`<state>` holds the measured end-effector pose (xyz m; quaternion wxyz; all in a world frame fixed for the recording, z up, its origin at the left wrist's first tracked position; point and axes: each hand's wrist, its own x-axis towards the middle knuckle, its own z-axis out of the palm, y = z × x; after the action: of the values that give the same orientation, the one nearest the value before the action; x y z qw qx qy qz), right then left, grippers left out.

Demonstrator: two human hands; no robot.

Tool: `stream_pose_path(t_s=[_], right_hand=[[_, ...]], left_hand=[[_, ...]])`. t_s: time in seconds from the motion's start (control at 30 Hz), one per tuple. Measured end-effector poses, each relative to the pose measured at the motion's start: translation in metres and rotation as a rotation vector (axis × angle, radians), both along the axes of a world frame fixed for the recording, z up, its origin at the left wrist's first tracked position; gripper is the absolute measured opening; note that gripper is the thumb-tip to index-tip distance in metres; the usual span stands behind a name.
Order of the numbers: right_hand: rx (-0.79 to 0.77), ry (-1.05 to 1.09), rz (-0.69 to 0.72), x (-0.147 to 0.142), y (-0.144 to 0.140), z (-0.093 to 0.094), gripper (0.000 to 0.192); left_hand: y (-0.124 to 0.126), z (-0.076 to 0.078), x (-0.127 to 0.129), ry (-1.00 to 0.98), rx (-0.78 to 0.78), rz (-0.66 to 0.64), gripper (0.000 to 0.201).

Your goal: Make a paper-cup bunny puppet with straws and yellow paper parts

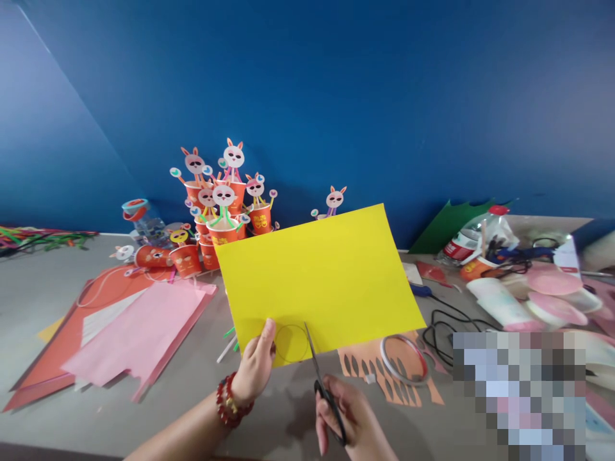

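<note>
A large yellow sheet of paper (321, 275) is held up off the table by my left hand (257, 362), whose thumb lies over its lower left corner. Near that thumb a circle (292, 343) is drawn in thin line on the sheet. My right hand (343, 416) grips black-handled scissors (329, 410), fingers in the loops. Their blades point up at the sheet's lower edge, just right of the circle. Whether the blades have entered the paper I cannot make out. My left fingers are hidden behind the sheet.
Behind the sheet stand red paper cups (185, 259) with rabbit-face figures. Pink paper (139, 326) lies at left. To the right are orange cut-out paper (384, 374), a tape roll (403, 362), a black cable (446, 320) and a plastic bottle (461, 243). A blue wall (336, 96) rises behind.
</note>
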<state>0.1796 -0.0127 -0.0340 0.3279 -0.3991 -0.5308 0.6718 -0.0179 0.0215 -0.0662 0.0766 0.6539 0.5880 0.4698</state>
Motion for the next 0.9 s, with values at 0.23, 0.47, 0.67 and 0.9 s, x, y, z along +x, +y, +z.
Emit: stream_pose_path(t_s=[0.23, 0.47, 0.67, 0.9], right_hand=[[-0.007, -0.004, 0.014, 0.007, 0.005, -0.007, 0.064], [0.163, -0.184, 0.097, 0.017, 0.009, 0.012, 0.059], [0.132, -0.195, 0.09, 0.016, 0.007, 0.008, 0.065], [0.04, -0.128, 0.09, 0.023, 0.009, -0.008, 0.062]], left_hand=[[0.002, 0.017, 0.002, -0.115, -0.215, -0.044, 0.039], [0.002, 0.027, 0.007, -0.346, -0.469, -0.13, 0.053], [0.002, 0.044, 0.012, -0.575, -0.692, -0.198, 0.05], [0.004, 0.042, 0.008, -0.518, -0.715, -0.241, 0.052]])
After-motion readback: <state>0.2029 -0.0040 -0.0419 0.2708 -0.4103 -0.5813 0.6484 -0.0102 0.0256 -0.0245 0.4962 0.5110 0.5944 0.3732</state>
